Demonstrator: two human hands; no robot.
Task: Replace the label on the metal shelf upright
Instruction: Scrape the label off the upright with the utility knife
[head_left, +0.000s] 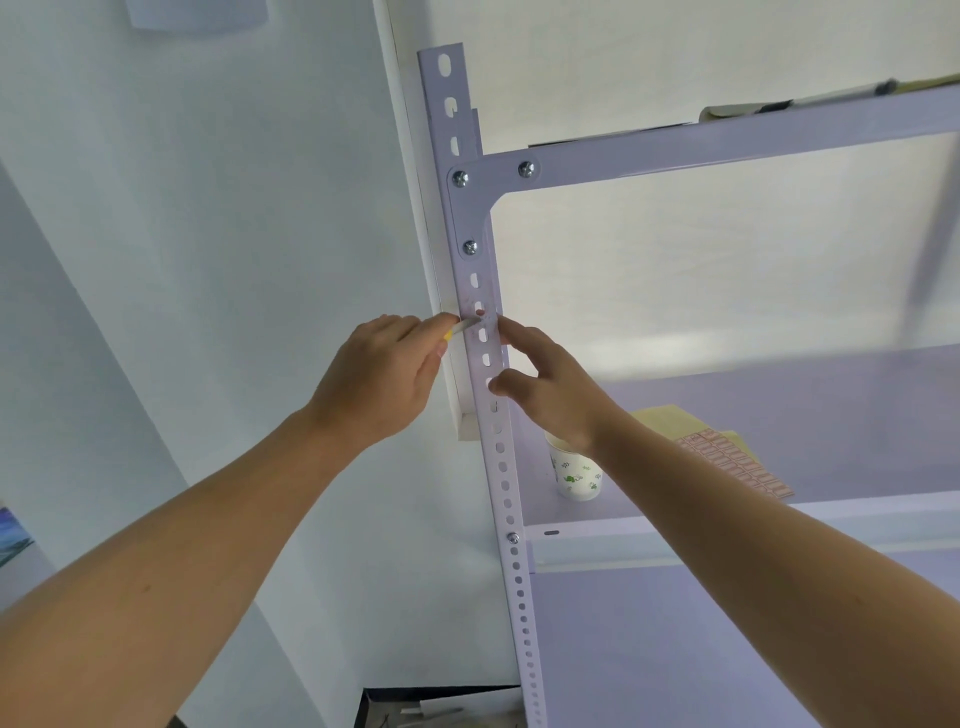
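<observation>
A lilac perforated metal upright (511, 571) rises before a white wall (208, 208); left of it, your left hand (379, 374) pinches a small pale tool with a yellow end (460, 328), its tip on the upright's face beside one red scrap of label (480, 313), while your right hand (550, 389), on its right, is spread, forefinger and thumb touching its edge. Right of the upright, one leaf-printed paper cup (576, 478), half hidden by your wrist, and one sheet of red labels (737, 467) sit on a lilac shelf board (857, 415). Higher up it, three screws hold a corner plate (470, 208).
</observation>
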